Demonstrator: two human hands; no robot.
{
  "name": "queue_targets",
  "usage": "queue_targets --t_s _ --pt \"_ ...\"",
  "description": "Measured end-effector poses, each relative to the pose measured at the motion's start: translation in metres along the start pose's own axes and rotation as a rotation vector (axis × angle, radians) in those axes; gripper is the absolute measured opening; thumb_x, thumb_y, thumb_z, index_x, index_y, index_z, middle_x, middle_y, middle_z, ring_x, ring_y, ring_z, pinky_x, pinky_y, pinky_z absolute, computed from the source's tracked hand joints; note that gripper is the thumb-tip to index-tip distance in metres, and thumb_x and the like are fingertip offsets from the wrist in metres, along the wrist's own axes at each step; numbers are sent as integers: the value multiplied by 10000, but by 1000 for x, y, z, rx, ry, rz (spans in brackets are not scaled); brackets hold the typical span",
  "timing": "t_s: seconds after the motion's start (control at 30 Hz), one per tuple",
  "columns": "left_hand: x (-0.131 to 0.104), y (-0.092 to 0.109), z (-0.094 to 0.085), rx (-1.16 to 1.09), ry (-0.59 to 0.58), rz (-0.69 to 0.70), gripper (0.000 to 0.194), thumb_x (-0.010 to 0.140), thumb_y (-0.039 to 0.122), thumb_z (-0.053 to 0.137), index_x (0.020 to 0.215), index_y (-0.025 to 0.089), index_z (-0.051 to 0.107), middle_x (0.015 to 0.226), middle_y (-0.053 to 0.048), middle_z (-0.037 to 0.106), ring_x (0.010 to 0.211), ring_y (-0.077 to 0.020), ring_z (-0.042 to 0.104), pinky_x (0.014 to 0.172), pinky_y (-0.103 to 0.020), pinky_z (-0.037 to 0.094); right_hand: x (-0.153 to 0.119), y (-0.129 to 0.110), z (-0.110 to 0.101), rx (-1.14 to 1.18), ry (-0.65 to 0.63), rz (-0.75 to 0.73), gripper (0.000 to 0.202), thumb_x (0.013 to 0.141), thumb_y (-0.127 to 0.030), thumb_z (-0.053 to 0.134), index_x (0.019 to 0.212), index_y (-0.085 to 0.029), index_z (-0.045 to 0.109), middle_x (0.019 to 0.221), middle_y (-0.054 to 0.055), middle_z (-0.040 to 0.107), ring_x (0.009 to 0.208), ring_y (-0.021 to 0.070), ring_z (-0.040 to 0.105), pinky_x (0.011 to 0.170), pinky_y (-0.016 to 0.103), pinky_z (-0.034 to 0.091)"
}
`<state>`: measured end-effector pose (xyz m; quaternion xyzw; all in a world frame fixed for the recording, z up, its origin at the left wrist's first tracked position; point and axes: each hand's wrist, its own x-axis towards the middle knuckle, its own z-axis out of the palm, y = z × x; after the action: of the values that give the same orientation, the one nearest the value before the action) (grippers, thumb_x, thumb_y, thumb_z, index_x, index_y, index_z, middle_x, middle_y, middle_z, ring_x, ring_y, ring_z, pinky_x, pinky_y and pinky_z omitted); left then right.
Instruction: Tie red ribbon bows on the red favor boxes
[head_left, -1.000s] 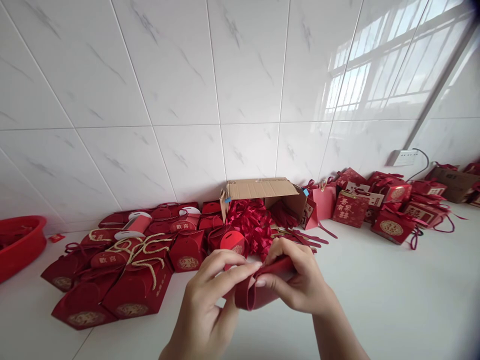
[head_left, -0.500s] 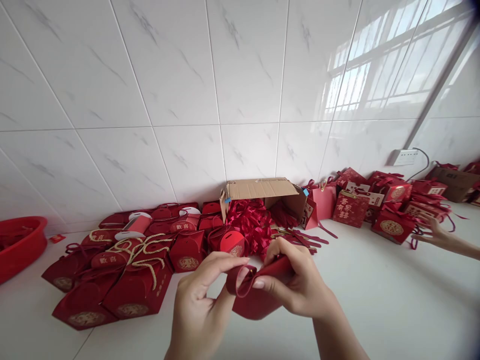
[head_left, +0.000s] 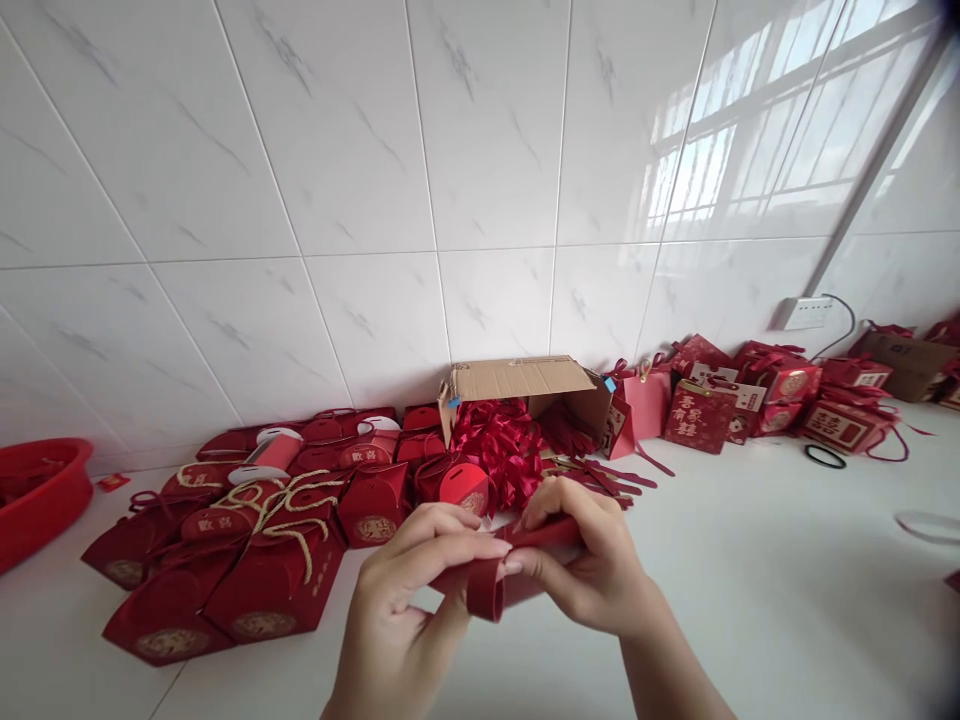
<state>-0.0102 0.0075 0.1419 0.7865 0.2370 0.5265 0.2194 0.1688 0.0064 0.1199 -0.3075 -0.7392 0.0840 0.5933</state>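
Note:
Low in the middle of the head view, a dark red gift box is held between my two hands. A looped strap of the same dark red stands out from its near side. My left hand pinches at the strap, thumb under the loop and forefinger reaching over its top. My right hand grips the box at its upper right edge, its thumb pressed close to the base of the loop. My fingers hide much of the box's top.
Red gift boxes with cords crowd the left. A cardboard box spills red ribbons by the wall. Finished-looking red boxes and a black ring lie right. A red basin stands far left.
The strap loop has turned downward, and my left fingers have closed over it toward my right thumb. At right, another person's hand and a gold-emblem box have left their spot, exposing the black ring.

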Motion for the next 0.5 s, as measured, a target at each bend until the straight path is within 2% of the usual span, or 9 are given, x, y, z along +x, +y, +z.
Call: queue_targets --t_s 0.1,0.2,0.5 --pt "-2 4 -3 3 -28 39 258 777 94 647 940 280 723 885 -46 679 942 -217 633 775 -309 548 0 0 1 9 84 -136 196 813 -292 682 815 -214 501 731 29 638 645 158 590 583 282 454" --pt "-6 6 -4 62 -4 101 328 780 54 613 991 287 708 941 -54 663 1024 -237 596 812 -344 537 1 -2 1 0 131 -214 155 834 -257 661 837 -208 514 761 51 665 656 171 615 580 302 462" --pt "-8 2 -5 218 19 336 387 751 -24 571 1017 241 668 889 -23 711 909 -206 645 860 -393 529 0 -5 1 -32 167 -279 124 827 -211 647 815 -210 523 676 32 656 574 157 585 542 310 443"
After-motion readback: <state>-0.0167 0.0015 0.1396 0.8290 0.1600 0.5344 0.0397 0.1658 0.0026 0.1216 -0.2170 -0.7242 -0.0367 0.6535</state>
